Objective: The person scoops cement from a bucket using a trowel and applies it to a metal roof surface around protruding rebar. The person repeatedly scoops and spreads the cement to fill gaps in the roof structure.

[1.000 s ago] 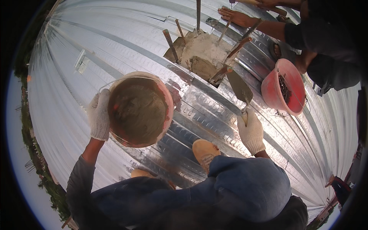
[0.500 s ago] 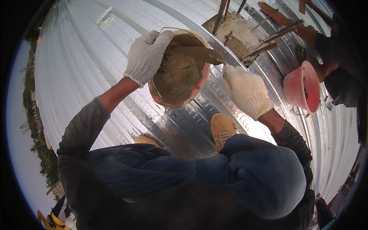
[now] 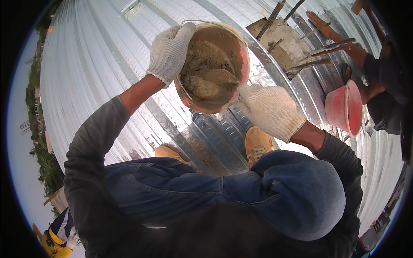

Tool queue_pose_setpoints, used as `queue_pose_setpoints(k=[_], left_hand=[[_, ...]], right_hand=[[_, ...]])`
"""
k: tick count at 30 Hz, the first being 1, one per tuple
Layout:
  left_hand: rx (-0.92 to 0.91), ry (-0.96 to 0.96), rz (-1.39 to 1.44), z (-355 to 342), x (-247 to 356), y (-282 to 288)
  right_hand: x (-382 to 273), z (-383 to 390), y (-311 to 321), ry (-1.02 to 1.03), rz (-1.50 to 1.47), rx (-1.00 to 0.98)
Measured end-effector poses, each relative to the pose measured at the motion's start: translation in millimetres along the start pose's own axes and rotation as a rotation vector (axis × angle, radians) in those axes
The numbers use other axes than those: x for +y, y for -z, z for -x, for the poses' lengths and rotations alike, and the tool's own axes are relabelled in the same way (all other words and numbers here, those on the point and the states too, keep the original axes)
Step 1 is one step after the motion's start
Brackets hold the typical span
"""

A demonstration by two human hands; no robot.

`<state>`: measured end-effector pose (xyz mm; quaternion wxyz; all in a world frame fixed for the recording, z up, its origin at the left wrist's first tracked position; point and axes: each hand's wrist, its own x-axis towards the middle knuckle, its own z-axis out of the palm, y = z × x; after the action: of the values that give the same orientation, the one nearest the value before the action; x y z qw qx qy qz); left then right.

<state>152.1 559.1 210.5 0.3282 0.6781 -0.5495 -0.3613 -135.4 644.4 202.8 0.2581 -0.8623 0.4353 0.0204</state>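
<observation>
A pinkish-red bucket point(image 3: 245, 64) with a wire handle is tilted in front of me, partly filled with wet grey-brown mortar point(image 3: 204, 53). My gloved left hand point(image 3: 171, 52) grips its rim on the left side, fingers closed over the edge. In my gloved right hand point(image 3: 272, 110), closed beside the bucket's right side, is a trowel. The mortar-coated trowel blade point(image 3: 215, 84) lies inside the bucket against the mortar, while its handle is hidden by the glove.
Ribbed metal decking point(image 3: 107, 86) spreads all around. Steel rebars point(image 3: 272, 19) stick up from a mortar-filled opening point(image 3: 279, 51) at the upper right. Near it are another person's hand point(image 3: 322, 26) and a second red bucket point(image 3: 337, 107). My tan shoes point(image 3: 258, 148) stand below the bucket.
The trowel blade has gone from lying across the bucket's upper right rim down into the mortar. My right hand turned and shifted slightly left, while the left hand still holds the rim.
</observation>
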Motion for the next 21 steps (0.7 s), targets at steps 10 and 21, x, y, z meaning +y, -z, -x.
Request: queue_pose_setpoints(k=[10, 21], left_hand=[[-0.033, -0.018, -0.008, 10.9, -5.0, -8.7], [0.091, 0.012, 0.117, 6.4, -24.0, 0.0]], right_hand=[[44.2, -30.6, 27.4, -0.308, -0.204, -0.475], [-28.2, -26.7, -10.9, -0.185, -0.624, -0.317]])
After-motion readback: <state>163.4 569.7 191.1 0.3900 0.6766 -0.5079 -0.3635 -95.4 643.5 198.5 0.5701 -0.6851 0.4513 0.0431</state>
